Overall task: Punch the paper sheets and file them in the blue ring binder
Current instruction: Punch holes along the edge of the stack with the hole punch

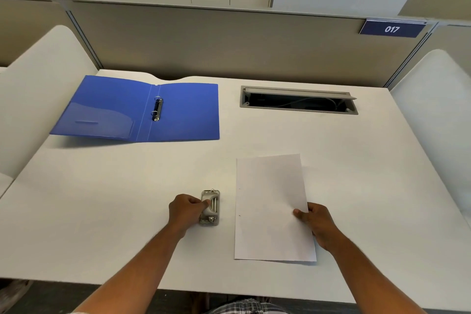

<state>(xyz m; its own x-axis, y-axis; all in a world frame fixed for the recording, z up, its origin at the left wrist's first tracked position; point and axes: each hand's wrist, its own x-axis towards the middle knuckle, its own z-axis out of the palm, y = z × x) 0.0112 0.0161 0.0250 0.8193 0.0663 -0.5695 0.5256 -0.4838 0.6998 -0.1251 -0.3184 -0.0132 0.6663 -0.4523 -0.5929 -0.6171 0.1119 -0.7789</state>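
Our left hand (187,211), arm stretched fwd, grips the hole punch (210,208) beside the paper sheets (271,208); right hand (317,224) pinches their right edge. Blue ring binder (142,108) lies open, far left on desk (102,199).

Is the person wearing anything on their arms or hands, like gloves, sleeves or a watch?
No. The left hand and right hand are both bare, with no gloves, rings, watch or bracelet showing. Both forearms are bare too, with no sleeves in view. A bit of checked cloth shows at the bottom edge.
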